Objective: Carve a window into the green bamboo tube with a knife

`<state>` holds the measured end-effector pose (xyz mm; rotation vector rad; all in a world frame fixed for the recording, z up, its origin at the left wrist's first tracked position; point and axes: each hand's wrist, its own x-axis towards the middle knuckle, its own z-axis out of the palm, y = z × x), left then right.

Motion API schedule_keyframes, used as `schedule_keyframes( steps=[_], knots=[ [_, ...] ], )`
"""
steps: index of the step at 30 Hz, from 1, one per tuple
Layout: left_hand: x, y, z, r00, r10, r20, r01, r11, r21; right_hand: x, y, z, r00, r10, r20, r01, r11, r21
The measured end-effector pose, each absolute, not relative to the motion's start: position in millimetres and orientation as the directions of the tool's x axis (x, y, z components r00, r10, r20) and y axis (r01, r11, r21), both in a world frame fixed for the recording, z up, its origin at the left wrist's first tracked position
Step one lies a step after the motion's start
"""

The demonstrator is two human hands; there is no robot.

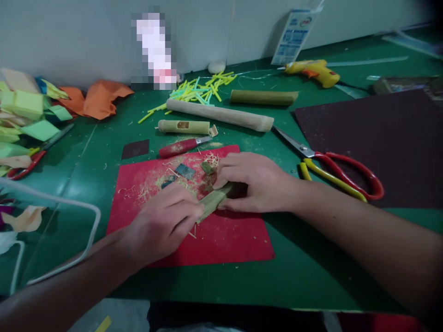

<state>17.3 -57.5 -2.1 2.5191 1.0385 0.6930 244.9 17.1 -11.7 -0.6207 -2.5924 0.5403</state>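
My left hand [166,219] is closed, its fingers pressed on the near-left end of a greenish bamboo piece [213,201]. My right hand [254,180] wraps its thumb and fingers round the other end, hiding much of it. The piece is tilted over a red sheet [238,242] strewn with shavings and dust. Small dark sandpaper-like scraps [185,171] lie beside my left hand, and a short green bamboo bit [206,168] is close to my right fingertips. Just beyond the sheet's far edge is a red-handled carving knife [183,146].
Behind lie a notched bamboo tube [185,127], a pale stick [221,115], another bamboo length [263,97] and yellow-green sticks [204,90]. Scissors [346,173] and a dark sheet [374,133] sit right, below a glue gun [313,71]. Folded paper [26,110] and a white cable [97,221] occupy the left.
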Motion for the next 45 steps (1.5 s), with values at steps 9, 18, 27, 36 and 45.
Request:
schedule_keyframes(
  steps=[9, 18, 27, 36, 45],
  knots=[
    [13.3, -60.1, -1.1, 0.640, 0.722, 0.262, 0.567, -0.674, 0.473, 245.6, 16.8, -13.4, -0.820, 0.495, 0.288, 0.342, 0.826, -0.447],
    [13.8, -55.0, 3.0, 0.614, 0.750, 0.247, 0.554, -0.632, 0.542, 244.5, 17.7, -12.7, -0.816, 0.492, 0.303, 0.332, 0.829, -0.450],
    [15.0, -52.9, -2.0, 0.648, 0.685, 0.333, 0.543, -0.722, 0.429, 247.0, 16.1, -11.9, -0.843, 0.447, 0.300, 0.322, 0.865, -0.385],
    [-3.5, -69.7, 1.2, 0.706, 0.640, 0.303, 0.558, -0.766, 0.318, 246.6, 14.9, -11.5, -0.849, 0.459, 0.262, 0.347, 0.858, -0.379],
    [5.0, -69.4, 5.9, 0.712, 0.623, 0.325, 0.571, -0.782, 0.248, 248.5, 12.1, -11.9, -0.893, 0.360, 0.272, 0.264, 0.906, -0.332]
  ],
)
